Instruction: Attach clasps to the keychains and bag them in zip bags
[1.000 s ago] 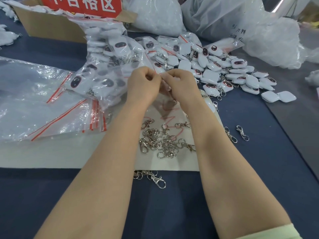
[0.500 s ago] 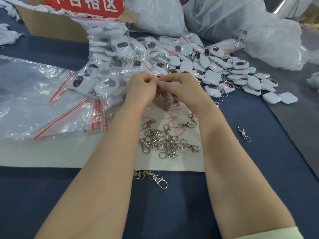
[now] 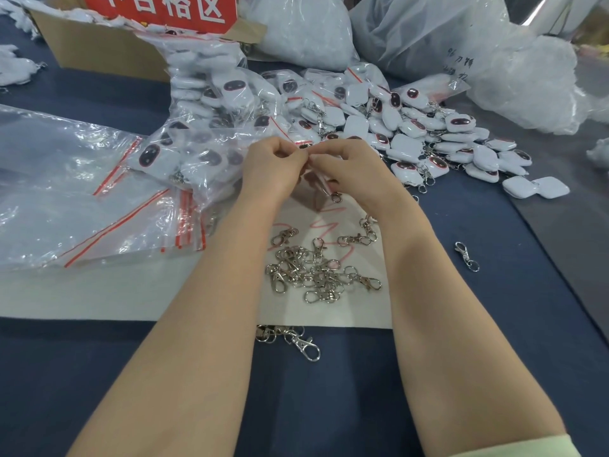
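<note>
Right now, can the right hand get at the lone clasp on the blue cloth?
Probably, once freed: the clasp lies uncovered on the cloth beside the right forearm, but the right hand and left hand are both pinching a small item.

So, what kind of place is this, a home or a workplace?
Most likely a small packing workshop. There is a heap of identical white keychains, a pile of loose metal clasps and a stack of empty zip bags, all on one table.
</note>
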`<state>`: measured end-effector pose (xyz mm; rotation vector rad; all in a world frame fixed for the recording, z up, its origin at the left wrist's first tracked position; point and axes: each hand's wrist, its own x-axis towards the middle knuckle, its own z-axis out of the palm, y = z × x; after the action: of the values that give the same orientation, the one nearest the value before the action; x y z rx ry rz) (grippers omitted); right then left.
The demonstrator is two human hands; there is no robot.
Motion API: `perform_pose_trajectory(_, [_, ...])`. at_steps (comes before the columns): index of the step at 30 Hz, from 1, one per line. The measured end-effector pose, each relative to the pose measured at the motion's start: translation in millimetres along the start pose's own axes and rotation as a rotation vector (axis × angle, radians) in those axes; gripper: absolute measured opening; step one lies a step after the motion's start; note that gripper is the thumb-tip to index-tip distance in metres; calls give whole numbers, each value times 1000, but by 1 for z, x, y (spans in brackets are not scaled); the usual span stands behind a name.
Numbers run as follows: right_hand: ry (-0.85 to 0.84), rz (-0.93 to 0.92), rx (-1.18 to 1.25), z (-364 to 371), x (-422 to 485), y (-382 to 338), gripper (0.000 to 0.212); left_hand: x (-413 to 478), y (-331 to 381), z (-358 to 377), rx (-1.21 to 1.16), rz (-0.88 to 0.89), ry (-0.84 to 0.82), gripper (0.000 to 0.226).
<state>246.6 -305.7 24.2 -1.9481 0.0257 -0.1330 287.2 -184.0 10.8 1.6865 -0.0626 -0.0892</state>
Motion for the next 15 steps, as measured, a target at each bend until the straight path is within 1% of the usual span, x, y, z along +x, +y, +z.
perform_pose_trajectory(4, [-21, -8, 1, -2, -2, 0, 15, -2, 2, 1, -39, 1, -25, 25])
perform_pose_trajectory(9, [77, 22, -13, 0, 1, 2, 14, -3, 2, 2, 2, 16, -40, 24])
perform_pose_trajectory(11, [119, 46, -49, 1, 4, 3, 14, -2, 2, 3, 87, 29, -28, 20])
perform_pose_trajectory(13, [135, 53, -165, 6, 5, 3, 15, -2, 3, 3, 283, 95, 18, 16])
perform_pose_trajectory(15, [160, 41, -273, 11, 6, 1, 14, -5, 4, 2, 490, 180, 83, 21])
